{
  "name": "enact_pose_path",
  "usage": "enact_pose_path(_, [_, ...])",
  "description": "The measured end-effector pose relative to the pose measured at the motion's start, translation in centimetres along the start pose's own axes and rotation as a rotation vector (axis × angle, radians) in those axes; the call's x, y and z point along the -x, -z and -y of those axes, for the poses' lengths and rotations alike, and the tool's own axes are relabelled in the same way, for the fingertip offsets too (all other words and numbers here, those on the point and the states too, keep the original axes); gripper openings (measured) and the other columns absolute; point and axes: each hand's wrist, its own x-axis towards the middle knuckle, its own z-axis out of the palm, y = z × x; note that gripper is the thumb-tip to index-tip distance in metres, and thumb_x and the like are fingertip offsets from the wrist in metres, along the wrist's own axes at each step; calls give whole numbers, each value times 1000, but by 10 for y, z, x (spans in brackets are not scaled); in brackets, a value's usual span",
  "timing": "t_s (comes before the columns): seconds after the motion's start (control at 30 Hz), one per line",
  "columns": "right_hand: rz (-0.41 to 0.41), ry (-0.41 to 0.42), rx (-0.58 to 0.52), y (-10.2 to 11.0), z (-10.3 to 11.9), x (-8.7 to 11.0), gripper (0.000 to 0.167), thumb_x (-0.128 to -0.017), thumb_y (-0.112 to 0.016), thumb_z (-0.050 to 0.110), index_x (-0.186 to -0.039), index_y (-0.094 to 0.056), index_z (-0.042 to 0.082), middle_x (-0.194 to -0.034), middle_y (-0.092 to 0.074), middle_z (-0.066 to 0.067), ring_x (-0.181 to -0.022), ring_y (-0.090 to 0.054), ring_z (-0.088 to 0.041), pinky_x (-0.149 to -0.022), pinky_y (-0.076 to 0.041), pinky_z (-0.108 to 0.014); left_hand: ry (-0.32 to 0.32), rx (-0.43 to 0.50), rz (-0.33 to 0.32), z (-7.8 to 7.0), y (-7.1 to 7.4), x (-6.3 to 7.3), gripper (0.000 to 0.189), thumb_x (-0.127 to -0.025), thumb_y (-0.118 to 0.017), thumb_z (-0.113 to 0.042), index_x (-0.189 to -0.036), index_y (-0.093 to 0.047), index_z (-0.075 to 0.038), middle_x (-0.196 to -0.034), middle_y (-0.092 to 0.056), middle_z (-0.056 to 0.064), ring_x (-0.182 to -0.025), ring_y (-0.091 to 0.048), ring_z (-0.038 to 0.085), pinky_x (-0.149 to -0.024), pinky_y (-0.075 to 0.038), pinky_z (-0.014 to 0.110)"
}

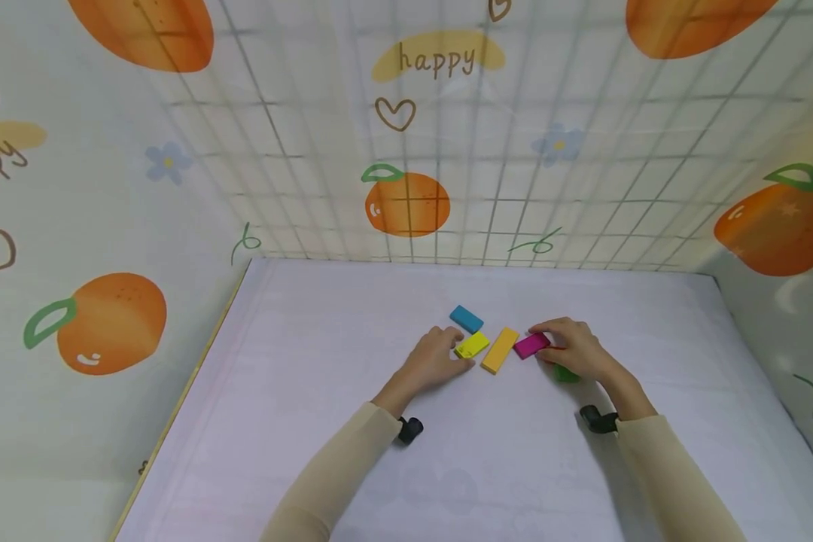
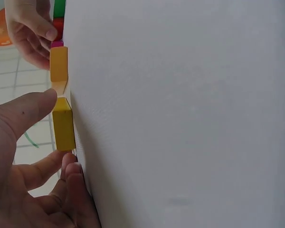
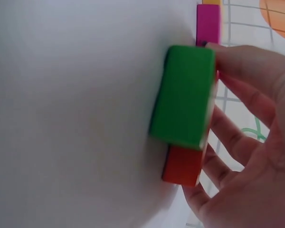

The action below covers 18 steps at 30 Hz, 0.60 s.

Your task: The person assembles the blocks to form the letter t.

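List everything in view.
Blue block: one, blue, farthest back
Yellow block: one, yellow, nearer than blue
Orange block: one, orange, right of yellow
Magenta block: one, magenta, right of orange
Red block: one, red, right of magenta
Green block: one, green, farthest right
Tabletop: one, white, under blocks
Printed backdrop: one surround, mostly white, beyond tabletop
Wrist cameras: two, black, at wrists
Sleeves: two, beige, on forearms
Left hand: one, bare, at yellow
Right hand: one, bare, at magenta
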Motion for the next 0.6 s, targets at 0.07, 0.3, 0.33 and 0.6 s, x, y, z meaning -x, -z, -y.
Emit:
enact_pose_path(0.07, [5, -36, 9, -1, 0, 0, 39, -89, -75, 9, -127, -66, 7, -129, -57, -24, -116, -41, -46, -90, -31, -66, 8, -24, -5, -1, -1, -1, 56, -89, -74, -45, -135, -58, -17, -117, -58, 3, -100, -55, 17, -81, -49, 32])
enact_pose_path(0.3, [10, -92, 32, -4, -1, -2, 37, -89, -75, 11, -125, -68, 12, -131, -53, -24, -115, -38, -46, -88, -30, -65, 60, -59, -27, -7, -5, -2, 57, -87, -76, -47, -132, -59, -18, -111, -59, 1, -97, -54, 17, -79, -48, 34])
enact_pose_path(0.33, [10, -93, 29, -4, -1, -2, 37, -89, -75, 10, -125, -68, 12, -131, -53, -24, -115, -37, -46, -87, -29, -65, 65, -65, -28, -8, -5, -2, 56, -87, -76, -47, -132, -59, -18, -111, -59, 1, -97, -53, 17, -79, -48, 34])
enact_pose_path(0.6, [14, -85, 42, -3, 1, -3, 36, -89, -75, 11, -124, -68, 12, -128, -54, -23, -111, -40, -44, -85, -31, -63, 72, -77, -34, -10, -5, -2, 49, -87, -78, -42, -126, -62, -17, -104, -57, -1, -91, -51, 16, -75, -46, 31])
